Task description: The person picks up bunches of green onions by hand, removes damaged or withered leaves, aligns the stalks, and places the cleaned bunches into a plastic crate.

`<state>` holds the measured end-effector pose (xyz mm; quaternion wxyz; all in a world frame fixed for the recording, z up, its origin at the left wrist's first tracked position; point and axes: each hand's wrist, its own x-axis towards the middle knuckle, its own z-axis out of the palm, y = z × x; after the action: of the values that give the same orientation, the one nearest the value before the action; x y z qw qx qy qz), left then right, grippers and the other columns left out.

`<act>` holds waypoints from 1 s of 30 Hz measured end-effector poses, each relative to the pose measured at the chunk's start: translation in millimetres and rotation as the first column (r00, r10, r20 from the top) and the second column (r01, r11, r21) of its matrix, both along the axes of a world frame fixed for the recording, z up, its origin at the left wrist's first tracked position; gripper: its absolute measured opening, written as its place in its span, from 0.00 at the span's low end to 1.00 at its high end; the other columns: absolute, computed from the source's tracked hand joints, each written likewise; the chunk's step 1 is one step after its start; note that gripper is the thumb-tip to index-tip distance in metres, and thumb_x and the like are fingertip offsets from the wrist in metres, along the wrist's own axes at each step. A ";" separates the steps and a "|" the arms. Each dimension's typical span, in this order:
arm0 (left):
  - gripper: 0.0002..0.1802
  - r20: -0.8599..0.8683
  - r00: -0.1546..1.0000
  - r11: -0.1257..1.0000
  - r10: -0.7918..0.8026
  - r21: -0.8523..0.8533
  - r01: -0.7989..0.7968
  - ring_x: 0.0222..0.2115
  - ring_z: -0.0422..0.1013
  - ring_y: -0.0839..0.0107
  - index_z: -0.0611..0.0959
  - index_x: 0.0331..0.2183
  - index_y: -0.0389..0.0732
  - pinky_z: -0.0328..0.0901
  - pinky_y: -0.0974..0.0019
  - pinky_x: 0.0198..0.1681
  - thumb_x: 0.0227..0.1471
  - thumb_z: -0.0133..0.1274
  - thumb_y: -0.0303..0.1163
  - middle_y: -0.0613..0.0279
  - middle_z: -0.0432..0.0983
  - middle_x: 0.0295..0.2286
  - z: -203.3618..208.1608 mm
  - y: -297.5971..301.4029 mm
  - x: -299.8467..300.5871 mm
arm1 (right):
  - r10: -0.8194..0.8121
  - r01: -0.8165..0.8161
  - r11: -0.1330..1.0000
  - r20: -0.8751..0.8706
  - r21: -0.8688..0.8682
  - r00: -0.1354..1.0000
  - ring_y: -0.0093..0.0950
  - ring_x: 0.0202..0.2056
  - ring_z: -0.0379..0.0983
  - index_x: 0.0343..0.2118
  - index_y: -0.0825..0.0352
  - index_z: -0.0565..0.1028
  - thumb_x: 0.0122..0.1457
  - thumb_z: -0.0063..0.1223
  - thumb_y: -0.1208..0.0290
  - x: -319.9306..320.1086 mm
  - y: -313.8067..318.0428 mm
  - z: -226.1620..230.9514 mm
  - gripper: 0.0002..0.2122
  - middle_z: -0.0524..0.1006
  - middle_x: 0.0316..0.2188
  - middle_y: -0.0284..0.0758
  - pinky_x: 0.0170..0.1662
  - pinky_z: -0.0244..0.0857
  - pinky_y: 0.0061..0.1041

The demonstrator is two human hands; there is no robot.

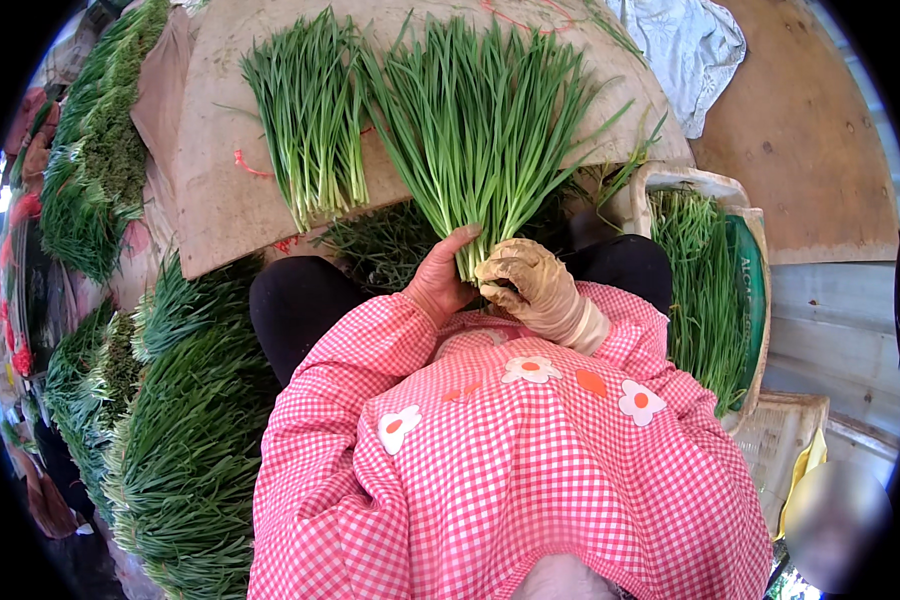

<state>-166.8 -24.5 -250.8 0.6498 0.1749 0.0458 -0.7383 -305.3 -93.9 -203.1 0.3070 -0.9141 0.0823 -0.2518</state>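
Note:
A fanned-out bunch of garlic chives [480, 120] has its pale stem ends close to my body, while its green leaves spread over the wooden board [210, 215]. My left hand [442, 275], bare, is closed around the stem ends from the left. On the right side my right hand [532, 285], in a soiled light glove, has its fingers bent in against the same stem ends. What its fingertips pinch is too small to make out. A smaller bunch of chives [315, 125] lies on the board to the left, beside a red tie [252, 165].
Large heaps of chives [185, 450] lie at my left, with more [90, 150] farther off. A white crate [685, 178] of chives stands at my right. Loose leaves [380, 245] lie under the board's near edge. A pale cloth [680, 50] rests at the far right.

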 end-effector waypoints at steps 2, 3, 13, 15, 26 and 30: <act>0.22 0.010 1.000 1.000 -0.010 0.005 0.010 0.40 0.70 0.62 0.71 0.45 0.38 0.63 0.58 0.47 0.48 0.51 0.36 0.54 0.72 0.40 4.7 0.6 1.2 | 0.020 -0.021 0.999 -0.035 -0.033 0.999 0.33 0.35 0.71 0.32 0.63 0.73 0.49 0.54 0.60 0.2 -1.0 5.0 0.13 0.74 0.28 0.33 0.43 0.63 0.33; 0.22 0.014 1.000 1.000 -0.014 0.008 0.014 0.40 0.70 0.62 0.71 0.45 0.38 0.64 0.58 0.47 0.48 0.51 0.36 0.54 0.72 0.39 5.6 1.4 1.3 | 0.039 -0.043 0.998 -0.079 -0.053 0.996 0.32 0.35 0.71 0.32 0.64 0.73 0.50 0.54 0.61 0.3 -1.7 15.8 0.12 0.74 0.28 0.32 0.43 0.63 0.34; 0.25 -0.014 0.998 0.998 -0.068 0.005 0.068 0.36 0.72 0.63 0.71 0.44 0.39 0.68 0.55 0.42 0.47 0.53 0.44 0.55 0.74 0.37 -12.7 3.5 1.3 | -0.086 0.051 0.785 0.027 0.618 0.996 0.22 0.35 0.70 0.44 0.68 0.67 0.53 0.50 0.78 -4.2 -12.8 4.3 0.14 0.71 0.40 0.35 0.38 0.67 0.19; 0.26 -0.018 0.999 0.999 -0.044 0.017 0.044 0.38 0.71 0.62 0.71 0.45 0.41 0.67 0.55 0.43 0.47 0.53 0.45 0.55 0.73 0.38 -7.2 2.2 -1.3 | -0.149 0.088 0.895 0.108 0.437 0.983 0.23 0.35 0.71 0.45 0.67 0.65 0.53 0.50 0.78 6.5 -13.3 2.5 0.16 0.71 0.41 0.35 0.37 0.68 0.19; 0.22 0.072 0.989 0.992 -0.125 -0.003 0.126 0.31 0.73 0.67 0.74 0.41 0.38 0.69 0.61 0.35 0.48 0.52 0.42 0.60 0.76 0.31 -9.3 1.6 -2.3 | -0.168 0.211 0.964 -0.243 0.162 0.955 0.32 0.23 0.71 0.53 0.59 0.60 0.42 0.53 0.78 22.2 -13.8 7.8 0.31 0.71 0.19 0.32 0.28 0.64 0.29; 0.16 -0.063 0.986 0.986 -0.156 -0.075 0.151 0.35 0.71 0.67 0.75 0.39 0.38 0.67 0.63 0.42 0.49 0.51 0.36 0.59 0.74 0.34 -22.0 -0.6 0.5 | -0.189 0.218 0.966 -0.195 0.138 0.962 0.30 0.20 0.69 0.51 0.62 0.62 0.41 0.51 0.78 18.3 -7.7 8.7 0.28 0.69 0.17 0.30 0.26 0.64 0.28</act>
<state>-166.3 -25.0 -272.9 0.5947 0.1297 0.0284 -0.7929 -286.9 -101.6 -194.4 0.3421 -0.8926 0.2231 -0.1910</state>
